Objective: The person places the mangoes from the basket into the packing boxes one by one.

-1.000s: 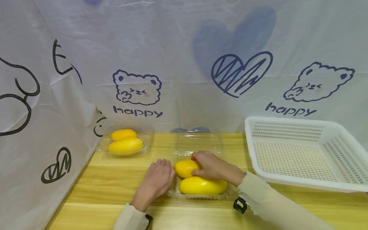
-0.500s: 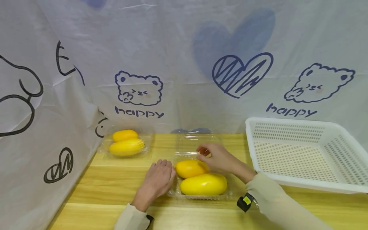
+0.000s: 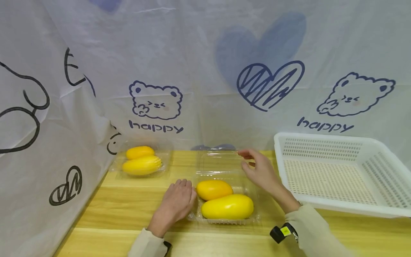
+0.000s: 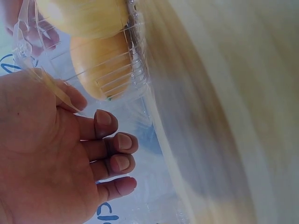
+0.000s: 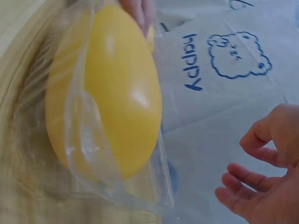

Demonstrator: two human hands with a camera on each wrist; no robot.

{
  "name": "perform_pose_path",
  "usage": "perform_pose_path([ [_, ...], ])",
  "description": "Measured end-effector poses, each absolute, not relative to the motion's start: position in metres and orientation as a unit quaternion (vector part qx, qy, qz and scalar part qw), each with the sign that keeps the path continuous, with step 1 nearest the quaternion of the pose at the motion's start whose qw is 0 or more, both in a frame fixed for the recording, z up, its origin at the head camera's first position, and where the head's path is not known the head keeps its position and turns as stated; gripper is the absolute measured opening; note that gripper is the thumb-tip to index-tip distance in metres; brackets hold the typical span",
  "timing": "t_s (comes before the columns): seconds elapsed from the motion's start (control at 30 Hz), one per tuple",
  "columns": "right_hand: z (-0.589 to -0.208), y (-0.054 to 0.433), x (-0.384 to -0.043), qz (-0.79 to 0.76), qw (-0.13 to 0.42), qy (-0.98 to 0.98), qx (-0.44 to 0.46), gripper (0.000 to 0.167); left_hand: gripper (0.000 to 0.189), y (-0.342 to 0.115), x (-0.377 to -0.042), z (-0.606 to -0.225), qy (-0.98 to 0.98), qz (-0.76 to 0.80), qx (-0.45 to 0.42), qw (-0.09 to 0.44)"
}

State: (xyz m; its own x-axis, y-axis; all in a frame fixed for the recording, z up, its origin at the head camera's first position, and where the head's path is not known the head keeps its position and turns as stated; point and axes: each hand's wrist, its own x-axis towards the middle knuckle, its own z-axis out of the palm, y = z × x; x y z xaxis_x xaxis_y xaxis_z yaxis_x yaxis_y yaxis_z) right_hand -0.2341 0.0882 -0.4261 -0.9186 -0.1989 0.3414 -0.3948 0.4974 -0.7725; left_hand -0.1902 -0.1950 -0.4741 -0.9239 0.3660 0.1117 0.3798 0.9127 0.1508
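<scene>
In the head view, a clear plastic clamshell box (image 3: 231, 222) stands on the table with its lid (image 3: 219, 160) raised at the back. Two smooth yellow oval fruits lie in it: a smaller orange-yellow fruit (image 3: 214, 189) behind a larger yellow fruit (image 3: 227, 206). My left hand (image 3: 177, 200) rests at the box's left side. In the left wrist view, its thumb (image 4: 72, 97) touches the plastic rim and the other fingers curl loosely, holding nothing. My right hand (image 3: 261, 171) hovers by the lid's right edge, fingers bent and apart; the right wrist view shows nothing between them.
Another clear box (image 3: 165, 165) with two yellow fruits (image 3: 141, 165) stands at the back left. A white perforated basket (image 3: 340, 205) is on the right. A printed cloth (image 3: 208, 71) hangs behind the wooden table (image 3: 128, 203) and along its left side.
My right hand has let go of the smaller fruit and moved up and right, out of the box toward the lid's right edge. My left hand stays at the box's left side.
</scene>
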Motion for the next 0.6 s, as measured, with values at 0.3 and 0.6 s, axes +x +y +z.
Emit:
perform_pose_path([
  [0.3,-0.439,0.1,-0.231,0.523,0.093,-0.841,0.098,0.043,0.028,-0.195,-0.189,-0.475,-0.977,-0.088,-0.188,0.045],
  [0.6,-0.455,0.106,-0.234,0.568,0.049,-0.82,0.047,0.047,0.028,-0.194,-0.188,-0.476,-0.978,-0.083,-0.183,0.05],
])
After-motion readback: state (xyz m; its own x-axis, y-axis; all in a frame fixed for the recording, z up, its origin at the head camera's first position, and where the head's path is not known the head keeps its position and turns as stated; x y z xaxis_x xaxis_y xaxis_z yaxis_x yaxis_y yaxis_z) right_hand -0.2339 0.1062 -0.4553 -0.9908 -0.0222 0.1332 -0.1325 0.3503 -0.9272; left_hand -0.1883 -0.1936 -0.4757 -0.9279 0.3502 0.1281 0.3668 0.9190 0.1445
